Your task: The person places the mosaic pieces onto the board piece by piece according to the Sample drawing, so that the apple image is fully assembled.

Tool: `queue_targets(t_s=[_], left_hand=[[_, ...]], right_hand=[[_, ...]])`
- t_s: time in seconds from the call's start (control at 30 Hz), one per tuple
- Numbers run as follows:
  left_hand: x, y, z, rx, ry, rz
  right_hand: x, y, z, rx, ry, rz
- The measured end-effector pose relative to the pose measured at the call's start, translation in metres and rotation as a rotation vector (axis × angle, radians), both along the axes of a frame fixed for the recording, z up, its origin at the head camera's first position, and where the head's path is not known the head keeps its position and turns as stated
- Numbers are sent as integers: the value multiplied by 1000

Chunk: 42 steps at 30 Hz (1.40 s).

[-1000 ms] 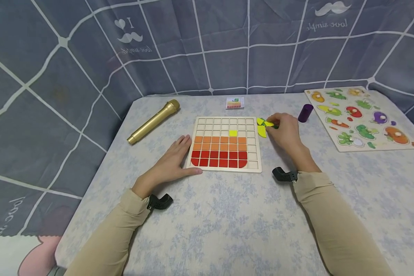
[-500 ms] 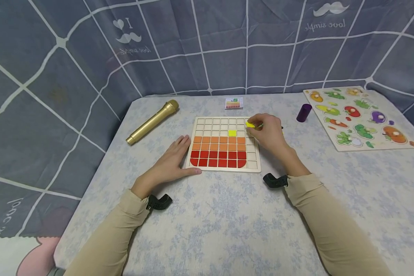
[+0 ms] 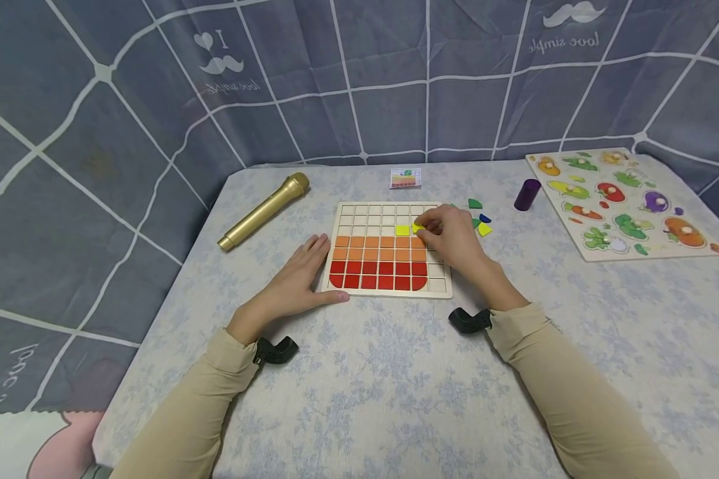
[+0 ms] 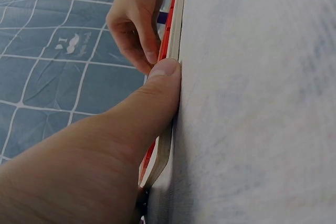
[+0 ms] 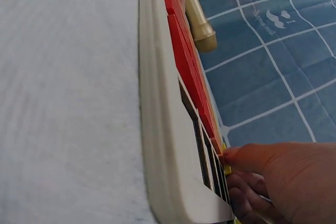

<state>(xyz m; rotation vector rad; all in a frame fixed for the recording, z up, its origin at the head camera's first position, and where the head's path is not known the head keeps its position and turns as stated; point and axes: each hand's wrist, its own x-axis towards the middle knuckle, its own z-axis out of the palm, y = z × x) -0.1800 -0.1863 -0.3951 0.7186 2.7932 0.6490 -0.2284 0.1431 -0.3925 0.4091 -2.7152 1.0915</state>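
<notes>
"What's going on nearest us?"
"The left hand (image 3: pixel 293 283) is staying put, its straight fingers lying along the board's (image 3: pixel 437 286) left edge and its thumb resting at the near edge, with a wide gap between."
"Is it gripping?"
"No, it's only touching, probably steadying the board."
"And past the red rows (image 3: pixel 386 269) and orange rows (image 3: pixel 386 255)?"
"There the change is showing: the right hand (image 3: pixel 455 243) has been moving in from the board's right edge, and a yellow piece (image 3: pixel 417 227) is now meeting the board just right of the yellow square (image 3: pixel 402 231). I'm reading that as the yellow row growing by one."
"How are its fingers?"
"Narrow: thumb and fingertips are pinching the yellow piece. They're partly covering it, so I can't tell whether it's lying flat in its cell."
"Farther off?"
"A loose yellow (image 3: pixel 484 229), a blue (image 3: pixel 484 218) and a green (image 3: pixel 475 203) are lying right of the board; the card (image 3: pixel 405 178) is lying beyond its far edge."
</notes>
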Motion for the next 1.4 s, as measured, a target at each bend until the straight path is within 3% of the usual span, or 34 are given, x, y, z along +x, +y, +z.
queue_targets(t_s=[0.57,0.83,1.17,1.4], left_hand=[[1,1,1,1,-17,11],[2,2,3,-4,-25,13],[1,1,3,0,-15,10],[0,1,2,-1,-8,1]], right_hand=[[-2,0,0,47,8,34],[-4,0,1,105,31,103],[-5,-1,0,126,59,86],[-5,11,2,51,34,-12]])
